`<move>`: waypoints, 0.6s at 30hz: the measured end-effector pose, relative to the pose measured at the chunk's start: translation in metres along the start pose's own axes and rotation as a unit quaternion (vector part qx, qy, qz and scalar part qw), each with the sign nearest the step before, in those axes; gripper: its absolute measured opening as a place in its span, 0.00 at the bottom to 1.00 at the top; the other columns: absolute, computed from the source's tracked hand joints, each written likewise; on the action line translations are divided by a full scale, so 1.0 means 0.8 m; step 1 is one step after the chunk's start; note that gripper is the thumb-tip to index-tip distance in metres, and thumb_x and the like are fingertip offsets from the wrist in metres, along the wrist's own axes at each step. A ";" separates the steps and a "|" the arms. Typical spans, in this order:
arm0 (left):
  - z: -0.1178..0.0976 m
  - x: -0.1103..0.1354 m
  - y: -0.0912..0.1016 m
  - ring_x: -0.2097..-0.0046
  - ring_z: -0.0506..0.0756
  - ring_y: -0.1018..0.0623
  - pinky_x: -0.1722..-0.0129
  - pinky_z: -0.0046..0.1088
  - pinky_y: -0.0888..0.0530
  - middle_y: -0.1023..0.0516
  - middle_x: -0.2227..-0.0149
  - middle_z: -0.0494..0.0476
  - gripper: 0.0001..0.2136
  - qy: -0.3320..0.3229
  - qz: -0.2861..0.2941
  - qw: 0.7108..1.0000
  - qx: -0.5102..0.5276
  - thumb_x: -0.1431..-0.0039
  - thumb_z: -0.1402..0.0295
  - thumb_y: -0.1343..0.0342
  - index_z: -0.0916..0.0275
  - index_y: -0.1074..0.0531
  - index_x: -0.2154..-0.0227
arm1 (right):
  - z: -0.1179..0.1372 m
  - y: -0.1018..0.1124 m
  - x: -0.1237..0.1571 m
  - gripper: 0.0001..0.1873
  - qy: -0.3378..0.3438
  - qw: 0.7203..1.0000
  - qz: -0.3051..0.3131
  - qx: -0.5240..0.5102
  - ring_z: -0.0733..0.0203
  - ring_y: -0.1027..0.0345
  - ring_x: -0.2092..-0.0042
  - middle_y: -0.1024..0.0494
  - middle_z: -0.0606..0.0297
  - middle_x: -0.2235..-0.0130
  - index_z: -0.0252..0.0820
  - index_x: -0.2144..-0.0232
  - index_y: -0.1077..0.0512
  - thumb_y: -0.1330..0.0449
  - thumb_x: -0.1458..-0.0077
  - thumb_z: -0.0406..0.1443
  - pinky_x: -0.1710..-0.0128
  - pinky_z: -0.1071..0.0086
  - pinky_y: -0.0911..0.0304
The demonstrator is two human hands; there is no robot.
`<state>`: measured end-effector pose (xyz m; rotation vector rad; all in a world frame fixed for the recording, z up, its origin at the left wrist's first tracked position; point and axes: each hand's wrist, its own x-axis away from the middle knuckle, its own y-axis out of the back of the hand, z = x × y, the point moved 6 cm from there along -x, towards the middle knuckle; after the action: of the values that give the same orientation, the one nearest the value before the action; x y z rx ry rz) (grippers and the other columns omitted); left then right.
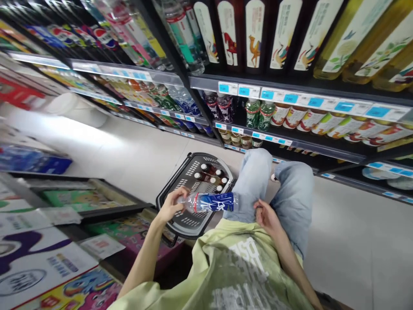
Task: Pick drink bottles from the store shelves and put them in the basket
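My left hand (174,204) is closed round the neck end of a clear plastic drink bottle (213,202) with a blue label. The bottle lies sideways above the near part of a grey and black shopping basket (183,221), its base reaching toward my knee. Inside the basket, several dark bottles with white caps (211,176) stand grouped at the far right. My right hand (266,215) rests by my thigh, fingers loosely curled, with nothing visible in it.
Store shelves (245,84) with rows of drink bottles and blue price tags run across the front. To my left stands a display with printed boxes (38,258). A white bucket (77,110) is on the floor farther off, near a blue pack (32,159).
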<state>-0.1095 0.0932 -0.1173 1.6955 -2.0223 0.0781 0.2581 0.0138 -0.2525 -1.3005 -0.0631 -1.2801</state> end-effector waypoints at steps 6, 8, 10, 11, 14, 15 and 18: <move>0.006 0.017 0.041 0.68 0.52 0.33 0.67 0.27 0.34 0.32 0.70 0.49 0.08 0.005 -0.070 0.960 -0.271 0.57 0.65 0.44 0.59 0.34 0.72 | 0.000 0.004 0.005 0.21 0.000 1.000 -0.016 0.003 0.69 0.52 0.87 0.38 0.75 0.87 0.43 0.69 0.26 0.30 0.46 0.53 0.85 0.71 0.60; 0.029 0.009 0.040 0.67 0.54 0.31 0.64 0.29 0.33 0.30 0.69 0.51 0.08 0.003 -0.069 0.928 -0.367 0.56 0.64 0.42 0.58 0.33 0.72 | -0.001 0.005 0.005 0.21 -0.002 1.000 -0.020 -0.001 0.69 0.52 0.87 0.39 0.76 0.87 0.43 0.69 0.26 0.30 0.46 0.53 0.85 0.71 0.61; 0.066 -0.003 0.041 0.66 0.56 0.27 0.62 0.30 0.31 0.26 0.66 0.54 0.09 0.027 -0.079 0.898 -0.431 0.55 0.63 0.41 0.58 0.32 0.72 | -0.002 0.006 0.005 0.21 -0.003 1.000 -0.023 -0.001 0.69 0.53 0.87 0.39 0.76 0.87 0.43 0.69 0.26 0.30 0.46 0.53 0.85 0.71 0.62; 0.088 -0.009 0.044 0.64 0.57 0.25 0.61 0.31 0.31 0.24 0.64 0.56 0.09 0.051 -0.088 0.886 -0.452 0.54 0.62 0.40 0.58 0.31 0.72 | -0.002 0.006 0.004 0.21 -0.004 1.000 -0.023 -0.001 0.70 0.53 0.87 0.39 0.76 0.87 0.44 0.69 0.26 0.30 0.46 0.53 0.84 0.71 0.62; 0.158 -0.027 0.057 0.58 0.61 0.20 0.59 0.31 0.28 0.19 0.60 0.61 0.08 0.139 -0.106 0.861 -0.478 0.50 0.61 0.39 0.59 0.28 0.70 | -0.005 0.008 0.002 0.22 -0.012 1.000 -0.024 0.004 0.70 0.53 0.87 0.40 0.76 0.87 0.44 0.69 0.26 0.29 0.48 0.55 0.85 0.71 0.62; 0.179 -0.032 0.062 0.56 0.62 0.19 0.59 0.31 0.28 0.18 0.59 0.62 0.08 0.170 -0.110 0.856 -0.476 0.50 0.61 0.38 0.60 0.27 0.70 | -0.006 0.009 0.001 0.23 -0.016 1.000 -0.026 0.006 0.70 0.54 0.87 0.40 0.77 0.88 0.44 0.69 0.27 0.29 0.48 0.55 0.85 0.71 0.63; 0.232 -0.048 0.069 0.52 0.63 0.18 0.57 0.30 0.27 0.16 0.56 0.64 0.10 0.254 -0.134 0.852 -0.437 0.46 0.61 0.37 0.62 0.24 0.66 | -0.008 0.010 -0.001 0.24 -0.024 0.999 -0.035 0.011 0.70 0.55 0.88 0.42 0.77 0.88 0.44 0.70 0.27 0.29 0.49 0.57 0.86 0.71 0.63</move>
<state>-0.2193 0.0752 -0.2803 1.1561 -1.1208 -0.3943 0.2599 0.0080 -0.2610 -1.3205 -0.1577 -1.3034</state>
